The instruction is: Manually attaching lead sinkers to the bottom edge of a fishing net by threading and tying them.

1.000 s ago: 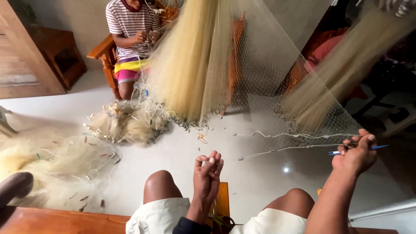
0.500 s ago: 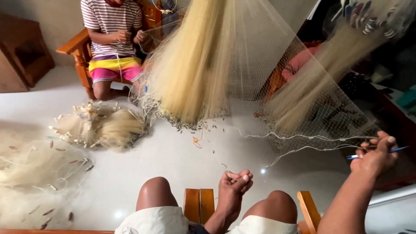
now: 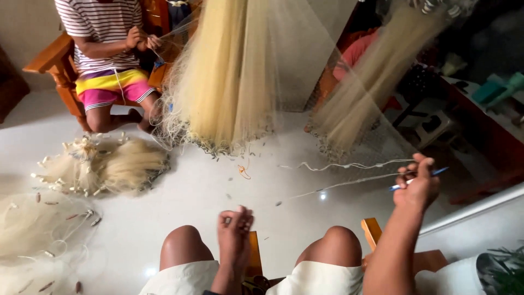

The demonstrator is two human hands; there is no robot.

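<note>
L hand (image 3: 234, 224) closed, pinching line low betw knees | R hand (image 3: 417, 183) gripped blue needle (image 3: 420, 177) w/ cord (image 3: 349, 165) – net (image 3: 229, 82) hung ahead of hands | progress: mid-job – finished nets (image 3: 103, 166) piled far left, hanging net left.

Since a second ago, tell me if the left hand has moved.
Yes. The left hand has dropped from above the left knee to between both knees, nearer the body.

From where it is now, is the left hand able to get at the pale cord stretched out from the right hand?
Probably yes. The left hand sits between the knees; the pale cord runs over bare floor toward the right hand, with nothing between.
</note>
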